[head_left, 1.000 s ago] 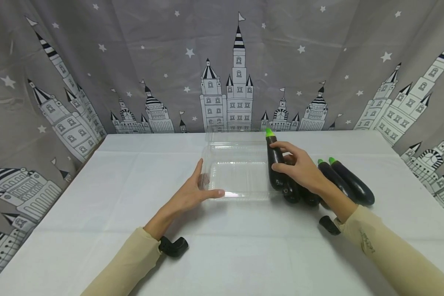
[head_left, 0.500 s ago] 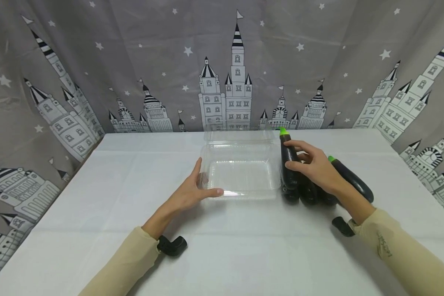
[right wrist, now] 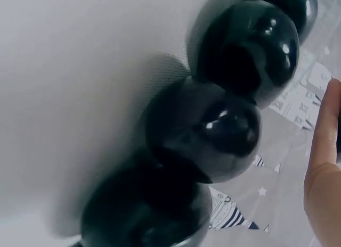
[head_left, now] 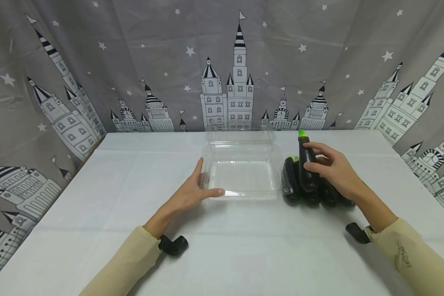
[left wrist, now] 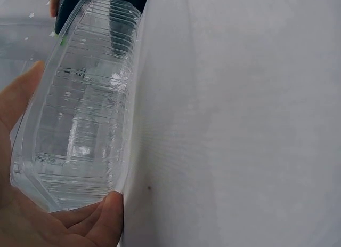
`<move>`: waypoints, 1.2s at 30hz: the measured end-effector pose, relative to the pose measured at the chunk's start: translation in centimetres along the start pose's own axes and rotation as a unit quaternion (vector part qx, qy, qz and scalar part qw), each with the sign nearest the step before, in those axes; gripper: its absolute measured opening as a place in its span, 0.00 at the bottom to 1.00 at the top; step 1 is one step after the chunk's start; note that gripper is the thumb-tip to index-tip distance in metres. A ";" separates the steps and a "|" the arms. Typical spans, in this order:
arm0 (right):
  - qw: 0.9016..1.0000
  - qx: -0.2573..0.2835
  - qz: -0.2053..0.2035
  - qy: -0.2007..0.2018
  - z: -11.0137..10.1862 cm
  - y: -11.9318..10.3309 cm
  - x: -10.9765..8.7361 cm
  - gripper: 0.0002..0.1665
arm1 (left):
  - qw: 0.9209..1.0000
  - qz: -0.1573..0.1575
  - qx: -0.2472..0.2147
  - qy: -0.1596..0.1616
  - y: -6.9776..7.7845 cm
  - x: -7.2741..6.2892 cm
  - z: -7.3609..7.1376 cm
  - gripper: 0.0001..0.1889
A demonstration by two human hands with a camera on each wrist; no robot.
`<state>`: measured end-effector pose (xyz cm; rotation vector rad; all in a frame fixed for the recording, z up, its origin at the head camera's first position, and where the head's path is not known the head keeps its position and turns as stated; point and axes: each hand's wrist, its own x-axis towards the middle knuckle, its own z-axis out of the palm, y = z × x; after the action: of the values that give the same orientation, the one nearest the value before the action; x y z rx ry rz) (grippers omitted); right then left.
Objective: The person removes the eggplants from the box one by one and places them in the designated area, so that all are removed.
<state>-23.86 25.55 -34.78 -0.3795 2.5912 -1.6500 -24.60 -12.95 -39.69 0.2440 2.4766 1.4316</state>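
A clear plastic clamshell box lies with its lid folded back at mid table. At its left end my left hand rests spread, thumb along the front rim and fingers straight against the side; the left wrist view shows the ribbed front wall. My right hand pinches a dark eggplant with a bright green stem between thumb and fingers. The held eggplant stands over a row of several more eggplants, just right of the box. In the right wrist view their rounded ends sit side by side.
White cloth covers the table. Behind it hangs a grey curtain printed with castles and stars. Black wrist devices stick out below both sleeves.
My right hand has carried the eggplant rightward from beside the box's right wall to over the row of eggplants. More of the row's left end now shows. The left hand has stayed in place.
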 end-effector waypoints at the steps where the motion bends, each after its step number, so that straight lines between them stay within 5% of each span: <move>1: 1.000 -0.006 0.002 0.005 -0.2 0.1 -0.1 0.31 | 1.000 0.002 0.001 0.000 0.0 0.0 0.0 0.66; 15: 0.996 -0.071 0.031 0.038 -4.7 1.7 -1.5 0.30 | 1.000 -0.005 -0.005 0.000 0.3 0.1 0.1 0.66; 31: 0.998 0.008 0.052 0.045 -10.3 5.4 -2.7 0.26 | 1.000 -0.011 -0.008 -0.004 0.1 0.0 0.0 0.66; 36: 0.994 -0.055 0.074 0.051 -10.9 6.3 -3.4 0.27 | 1.000 -0.012 -0.006 -0.001 0.2 0.0 0.0 0.66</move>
<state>-23.60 38.51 -36.03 -0.1056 2.7161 -1.5209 -24.58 -12.83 -39.50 0.2111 2.4601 1.4364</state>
